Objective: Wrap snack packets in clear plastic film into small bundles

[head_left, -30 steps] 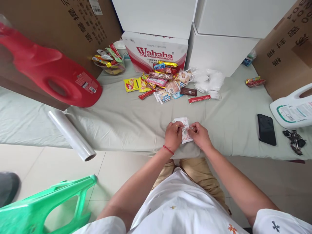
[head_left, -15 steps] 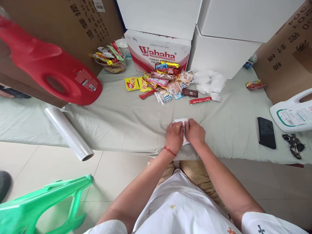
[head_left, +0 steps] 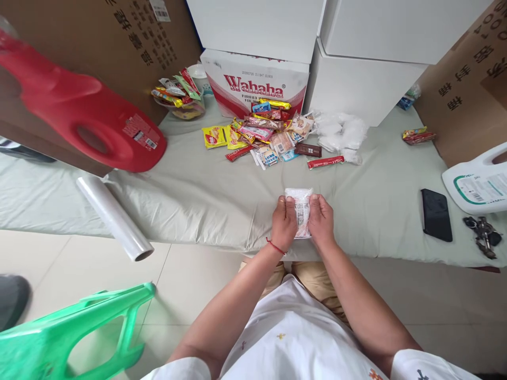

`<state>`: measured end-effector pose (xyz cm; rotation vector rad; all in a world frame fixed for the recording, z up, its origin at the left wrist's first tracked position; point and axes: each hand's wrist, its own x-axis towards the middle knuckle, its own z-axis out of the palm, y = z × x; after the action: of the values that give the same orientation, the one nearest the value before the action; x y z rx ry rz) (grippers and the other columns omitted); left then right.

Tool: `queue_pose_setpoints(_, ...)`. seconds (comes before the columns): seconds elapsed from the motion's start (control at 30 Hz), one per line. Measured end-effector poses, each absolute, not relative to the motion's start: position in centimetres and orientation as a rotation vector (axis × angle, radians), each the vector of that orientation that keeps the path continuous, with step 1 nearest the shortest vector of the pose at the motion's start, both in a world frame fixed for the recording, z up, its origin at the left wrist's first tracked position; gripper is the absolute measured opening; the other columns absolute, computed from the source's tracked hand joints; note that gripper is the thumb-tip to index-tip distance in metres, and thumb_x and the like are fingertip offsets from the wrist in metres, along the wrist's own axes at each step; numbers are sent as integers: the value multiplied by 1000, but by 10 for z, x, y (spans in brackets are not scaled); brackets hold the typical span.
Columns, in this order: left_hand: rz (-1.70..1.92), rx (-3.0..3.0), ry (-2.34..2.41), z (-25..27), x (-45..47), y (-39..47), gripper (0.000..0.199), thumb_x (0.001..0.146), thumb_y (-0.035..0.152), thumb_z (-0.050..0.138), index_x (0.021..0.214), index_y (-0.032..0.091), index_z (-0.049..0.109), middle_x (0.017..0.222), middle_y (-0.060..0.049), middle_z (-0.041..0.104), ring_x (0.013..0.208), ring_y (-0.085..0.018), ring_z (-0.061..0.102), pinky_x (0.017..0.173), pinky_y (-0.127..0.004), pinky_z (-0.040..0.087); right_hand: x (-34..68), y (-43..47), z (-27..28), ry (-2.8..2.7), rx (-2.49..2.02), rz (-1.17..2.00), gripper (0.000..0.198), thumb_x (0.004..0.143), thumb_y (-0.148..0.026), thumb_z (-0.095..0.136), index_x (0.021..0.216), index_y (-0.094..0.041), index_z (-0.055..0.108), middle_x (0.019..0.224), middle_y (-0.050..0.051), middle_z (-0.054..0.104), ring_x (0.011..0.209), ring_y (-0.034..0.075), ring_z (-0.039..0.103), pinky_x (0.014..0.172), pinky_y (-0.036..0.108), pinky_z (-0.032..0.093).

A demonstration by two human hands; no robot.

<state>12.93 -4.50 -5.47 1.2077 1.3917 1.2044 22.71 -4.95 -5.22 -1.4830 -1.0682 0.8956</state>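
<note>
A flat white packet (head_left: pixel 301 214), wrapped in clear plastic with dark and reddish print showing through, is held upright between both hands just above the front of the cloth-covered surface. My left hand (head_left: pixel 283 220), with a ring and a red string bracelet, grips its left edge, thumb on the near face. My right hand (head_left: pixel 321 220) grips the right edge the same way. The fingers behind the packet are hidden. Beyond it lies a pile of wrapped snacks (head_left: pixel 273 129), with white crumpled plastic bags (head_left: pixel 341 132) at its right.
A clear film roll (head_left: pixel 114 219) overhangs the front edge at left, near a red jug (head_left: pixel 99 121). A green stool (head_left: pixel 79 327) stands on the floor. To the right are a black phone (head_left: pixel 436 215), keys (head_left: pixel 483 235) and a white jug (head_left: pixel 479 184). Boxes (head_left: pixel 257 84) line the back.
My hands have moved apart from the packet's middle to its two side edges. More of the printed face now shows between them.
</note>
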Motion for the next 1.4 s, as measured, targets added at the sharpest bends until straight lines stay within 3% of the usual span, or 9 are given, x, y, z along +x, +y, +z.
queue_pose_setpoints(0.3, 1257, 1129, 1388, -55, 132, -45, 39, 105, 53, 36, 81, 24, 43, 72, 2, 50, 64, -14, 47, 63, -28, 39, 222, -40, -61, -704, -1304, 1342, 37, 89, -62, 58, 84, -25, 52, 67, -3, 59, 59, 17, 55, 58, 30, 46)
queue_pose_setpoints(0.53, 1199, 1207, 1512, -58, 132, -40, 32, 106, 42, 35, 80, 25, 41, 70, 1, 51, 65, -16, 48, 65, -29, 36, 248, -31, -57, -1022, -1511, 1166, 29, 89, -44, 54, 110, -24, 57, 81, 1, 68, 70, 20, 62, 68, 34, 52)
queue_pose_setpoints(0.7, 1146, 1307, 1724, -53, 130, -32, 27, 105, 33, 37, 79, 26, 38, 65, 2, 49, 61, -18, 47, 62, -30, 31, 260, -41, -35, -1420, -1609, 303, 36, 101, -40, 43, 122, -19, 63, 123, 15, 67, 116, 26, 61, 103, 46, 48)
queue_pose_setpoints(0.8, 1148, 1303, 1679, -51, 133, -32, 27, 105, 35, 37, 80, 25, 39, 67, 1, 51, 60, -17, 48, 61, -30, 32, 240, -56, -38, -1635, -1609, 421, 55, 106, -47, 31, 144, -15, 52, 147, 19, 55, 140, 28, 49, 115, 49, 41)
queue_pose_setpoints(0.97, 1199, 1189, 1538, -55, 132, -36, 34, 106, 46, 36, 80, 25, 41, 68, 0, 53, 60, -16, 49, 60, -30, 38, 218, -65, -58, -1576, -1628, 820, 70, 105, -58, 26, 155, -11, 39, 157, 20, 47, 144, 29, 47, 115, 49, 42)
queue_pose_setpoints(1.1, 1276, 1058, 1502, -54, 127, -36, 40, 105, 52, 33, 80, 24, 44, 72, 0, 55, 64, -15, 51, 61, -29, 43, 217, -62, -53, -1517, -1588, 835, 65, 104, -57, 32, 151, -14, 41, 143, 21, 60, 130, 30, 60, 101, 46, 51)
queue_pose_setpoints(1.27, 1113, 1200, 1515, -46, 117, -43, 34, 104, 45, 34, 82, 24, 49, 73, -1, 59, 66, -17, 56, 66, -31, 48, 231, -69, -36, -1669, -1783, 860, 42, 103, -54, 34, 109, -19, 56, 86, 11, 72, 76, 28, 68, 66, 37, 49)
queue_pose_setpoints(1.33, 950, 1438, 1471, -44, 102, -51, 29, 99, 44, 44, 81, 24, 55, 79, -4, 63, 77, -20, 62, 76, -35, 52, 250, -79, -31, -1656, -1795, 998, 35, 101, -54, 41, 95, -22, 55, 69, 2, 65, 62, 22, 62, 59, 32, 45)
queue_pose_setpoints(1.4, 888, 1625, 1450, -44, 78, -60, 24, 91, 43, 55, 82, 23, 64, 101, -10, 69, 105, -26, 64, 88, -39, 53, 279, -90, -28, -1564, -1779, 1167, 36, 97, -57, 49, 90, -22, 57, 67, -1, 62, 59, 18, 58, 56, 28, 43)
